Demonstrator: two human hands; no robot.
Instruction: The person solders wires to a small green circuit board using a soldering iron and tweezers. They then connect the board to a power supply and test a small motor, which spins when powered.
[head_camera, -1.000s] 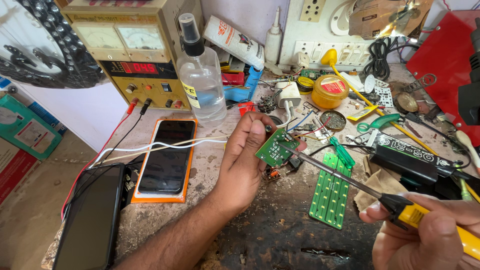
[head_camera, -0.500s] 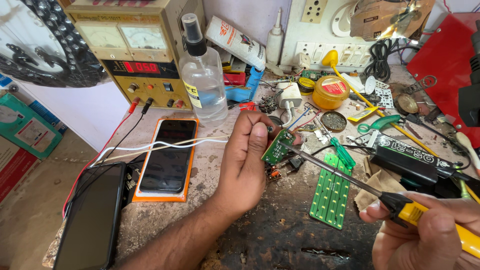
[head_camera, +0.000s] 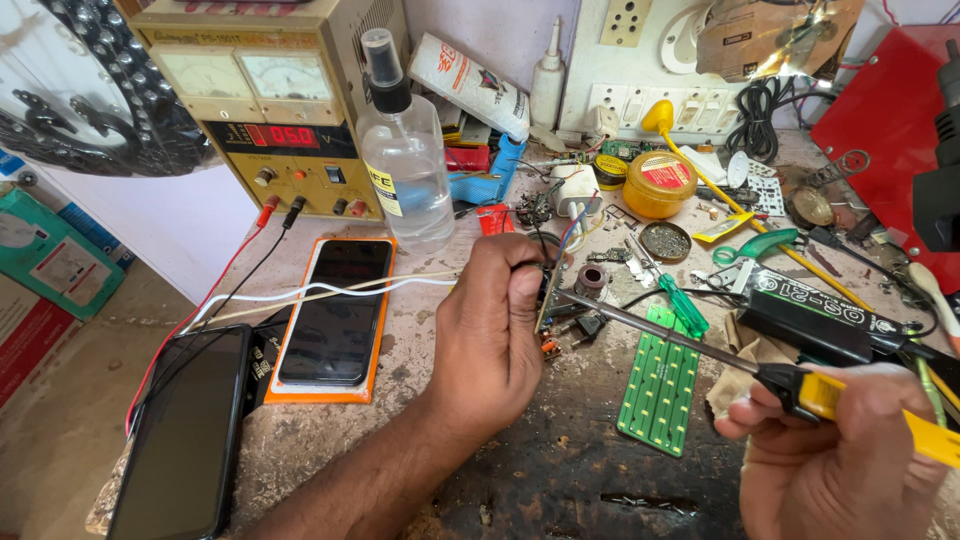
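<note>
- Your left hand (head_camera: 490, 330) sits mid-bench, fingers clamped on a small green circuit board (head_camera: 547, 296) held edge-on to the camera, just right of the orange-cased phone (head_camera: 335, 312).
- Your right hand (head_camera: 850, 450) is at the near right corner, fingers wrapped tight round the yellow-and-black grip of a soldering iron (head_camera: 700, 345); its long shaft runs up and left, and the tip meets the small board at your left fingertips.
- Judging by that contact, you are mid-joint: the board is in hand and the iron is applied, but nothing shows a finished connection.
- A green LED strip board (head_camera: 660, 385) lies flat between your hands, untouched.
- The bench power supply (head_camera: 290, 120) at the far left shows a lit red display, with red and black leads trailing toward the near left.
- Hard to make out: the small board's face is turned away, so you cannot see which pad the tip is on, nor any solder.
- Your left thumb and fingers hide most of the board and the thin coloured wires above it.
- The iron's handle end and part of your right hand are cut off at the right edge of the view.
</note>
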